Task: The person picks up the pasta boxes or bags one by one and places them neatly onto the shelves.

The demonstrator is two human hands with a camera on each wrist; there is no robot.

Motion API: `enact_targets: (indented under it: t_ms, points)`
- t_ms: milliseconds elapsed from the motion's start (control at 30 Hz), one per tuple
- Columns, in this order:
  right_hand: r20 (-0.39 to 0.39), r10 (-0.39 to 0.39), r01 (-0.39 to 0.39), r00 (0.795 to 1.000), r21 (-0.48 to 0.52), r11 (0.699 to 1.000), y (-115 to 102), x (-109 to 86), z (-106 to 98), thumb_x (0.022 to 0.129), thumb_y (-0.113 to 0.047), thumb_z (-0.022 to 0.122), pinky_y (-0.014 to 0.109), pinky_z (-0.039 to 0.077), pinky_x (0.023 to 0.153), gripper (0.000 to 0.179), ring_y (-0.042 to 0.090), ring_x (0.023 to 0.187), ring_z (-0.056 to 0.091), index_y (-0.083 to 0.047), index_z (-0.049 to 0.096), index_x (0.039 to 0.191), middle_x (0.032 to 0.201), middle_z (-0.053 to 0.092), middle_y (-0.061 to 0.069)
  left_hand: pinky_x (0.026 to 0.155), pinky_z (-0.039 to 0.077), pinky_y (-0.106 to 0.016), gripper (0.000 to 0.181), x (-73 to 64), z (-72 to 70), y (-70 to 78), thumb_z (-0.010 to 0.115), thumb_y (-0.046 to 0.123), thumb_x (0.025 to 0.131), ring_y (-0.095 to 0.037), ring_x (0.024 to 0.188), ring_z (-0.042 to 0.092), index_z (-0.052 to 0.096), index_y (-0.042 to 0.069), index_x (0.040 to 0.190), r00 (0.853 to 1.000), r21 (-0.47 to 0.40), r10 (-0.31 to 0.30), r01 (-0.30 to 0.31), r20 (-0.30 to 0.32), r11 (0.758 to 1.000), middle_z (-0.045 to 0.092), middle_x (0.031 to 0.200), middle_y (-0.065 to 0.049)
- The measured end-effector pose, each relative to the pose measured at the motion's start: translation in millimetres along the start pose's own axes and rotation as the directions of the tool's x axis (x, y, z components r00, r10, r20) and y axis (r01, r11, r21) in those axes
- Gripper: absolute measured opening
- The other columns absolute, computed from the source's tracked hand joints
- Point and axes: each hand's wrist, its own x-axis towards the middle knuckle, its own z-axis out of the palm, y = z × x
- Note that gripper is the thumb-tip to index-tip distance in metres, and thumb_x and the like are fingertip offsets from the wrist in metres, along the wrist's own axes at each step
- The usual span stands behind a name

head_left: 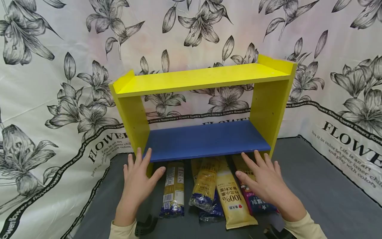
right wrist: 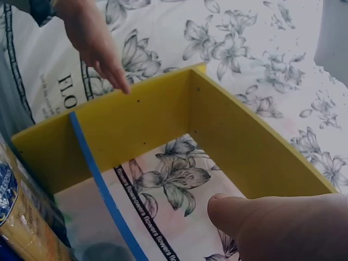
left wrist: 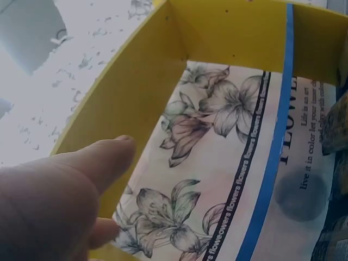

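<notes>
A small yellow shelf unit (head_left: 203,78) with a blue middle board (head_left: 206,141) stands in front of me. My left hand (head_left: 137,182) is spread at its left side, fingertips overlapping the board's left front corner in the head view. At the board's right front corner is my right hand (head_left: 265,179), its fingers spread too. Neither hand holds anything. Below the board lie several bags of pasta: a clear-ended one (head_left: 173,192) by the left thumb, another (head_left: 206,186) in the middle, a yellow bag (head_left: 231,196), and a purple-and-blue bag (head_left: 259,203) partly hidden by the right hand.
The unit and bags are on a dark grey tabletop (head_left: 301,172). A white cloth printed with flowers (head_left: 74,99) hangs behind and at both sides. Dark straps (head_left: 146,226) sit at the wrists. The unit's open back shows the cloth through it.
</notes>
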Motion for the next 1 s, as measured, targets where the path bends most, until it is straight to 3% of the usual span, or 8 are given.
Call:
enact_targets:
  t_ms: [167,300,567,733,833,1000]
  points:
    - [-0.005,0.006,-0.006,1.000,0.005,1.000,-1.3,-0.4,-2.4,0.099,-0.064,0.049,0.082,0.002,0.110,0.080,0.065,0.148,0.007,-0.015,0.034,0.161,0.165,0.016,0.035,0.117,0.001,-0.077,0.088,8.4,-5.2,-4.5,0.062,0.051,0.096,-0.052,0.156,-0.007,0.018,0.017,0.165,0.994,-0.088,0.013,-0.023,-0.109,0.996,-0.001,0.172,-0.019]
    - [0.001,0.012,-0.012,1.000,0.012,1.000,-2.4,-0.3,-3.0,0.100,-0.063,0.048,0.083,0.003,0.110,0.079,0.065,0.148,0.006,-0.015,0.034,0.161,0.165,0.016,0.035,0.118,0.003,-0.077,0.090,16.0,-7.9,-13.1,0.064,0.044,0.096,-0.049,0.157,-0.006,0.014,0.018,0.166,0.977,-0.182,0.013,-0.052,-0.212,0.982,-0.003,0.173,-0.015]
    - [0.001,0.016,-0.016,1.000,0.014,1.000,-4.7,-0.7,-1.3,0.100,-0.062,0.047,0.082,0.003,0.111,0.077,0.064,0.149,0.007,-0.016,0.035,0.161,0.165,0.017,0.033,0.124,0.010,-0.068,0.090,34.5,-2.6,-34.3,0.064,0.040,0.098,-0.033,0.161,0.002,0.006,0.029,0.166,0.937,-0.367,-0.133,0.005,-0.323,0.930,-0.001,0.174,-0.003]
    - [-0.015,0.018,-0.018,1.000,0.015,1.000,-3.5,-1.4,-1.5,0.101,-0.061,0.048,0.082,0.003,0.111,0.076,0.064,0.149,0.008,-0.016,0.035,0.161,0.165,0.019,0.034,0.126,0.018,-0.059,0.089,49.3,6.5,-42.9,0.063,0.034,0.099,-0.033,0.160,0.014,0.003,0.029,0.166,0.902,-0.468,-0.194,-0.010,-0.386,0.884,0.005,0.173,0.003]
    - [-0.020,0.018,-0.017,1.000,0.024,1.000,-3.1,-1.7,-1.2,0.101,-0.060,0.048,0.082,0.003,0.111,0.075,0.064,0.149,0.008,-0.016,0.036,0.161,0.165,0.019,0.034,0.124,0.023,-0.060,0.089,55.0,13.0,-46.5,0.062,0.028,0.099,-0.037,0.157,0.022,0.004,0.027,0.166,0.885,-0.488,-0.200,-0.035,-0.421,0.872,0.008,0.173,0.003]
    - [-0.029,0.013,-0.012,0.999,0.035,0.999,-2.4,-2.2,-1.6,0.101,-0.059,0.049,0.082,0.003,0.111,0.074,0.064,0.149,0.009,-0.016,0.036,0.160,0.164,0.020,0.034,0.112,0.038,-0.065,0.087,62.4,23.6,-46.4,0.061,0.018,0.099,-0.043,0.150,0.036,0.006,0.026,0.166,0.869,-0.504,-0.161,-0.113,-0.468,0.856,0.021,0.171,-0.009]
